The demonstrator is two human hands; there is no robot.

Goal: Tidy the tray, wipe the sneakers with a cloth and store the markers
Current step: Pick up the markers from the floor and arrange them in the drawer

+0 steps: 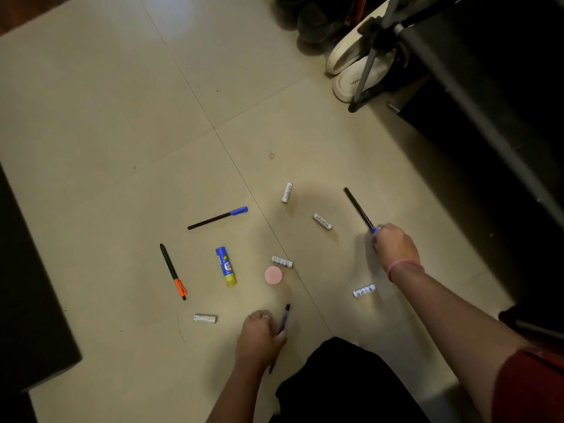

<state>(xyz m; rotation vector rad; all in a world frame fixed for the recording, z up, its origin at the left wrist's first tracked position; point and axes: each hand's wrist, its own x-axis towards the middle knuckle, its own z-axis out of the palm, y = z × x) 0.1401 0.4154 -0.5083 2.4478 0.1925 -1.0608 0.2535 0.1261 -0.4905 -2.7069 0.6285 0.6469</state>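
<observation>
each hand grips a pen: left hand (pixel 259 334) a blue pen (pixel 284 317), right hand (pixel 395 242) a black marker (pixel 357 206).

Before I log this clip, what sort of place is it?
Probably a home entryway or room corner: a beige tiled floor, white sneakers beside dark shoes by a dark metal rack, and pens and small white cylinders scattered on the tiles.

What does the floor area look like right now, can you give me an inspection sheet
Surface: pale tiled floor.
Job's things: blue-capped pen and orange-capped marker lie loose; white sneakers at top right.
Clutter: glue stick, pink disc, five small white tubes scattered, one at.
Hands: left hand grips a blue pen; right hand grips a dark pen.
Cables: nothing seen.
Surroundings: dark stand, dark furniture.
</observation>
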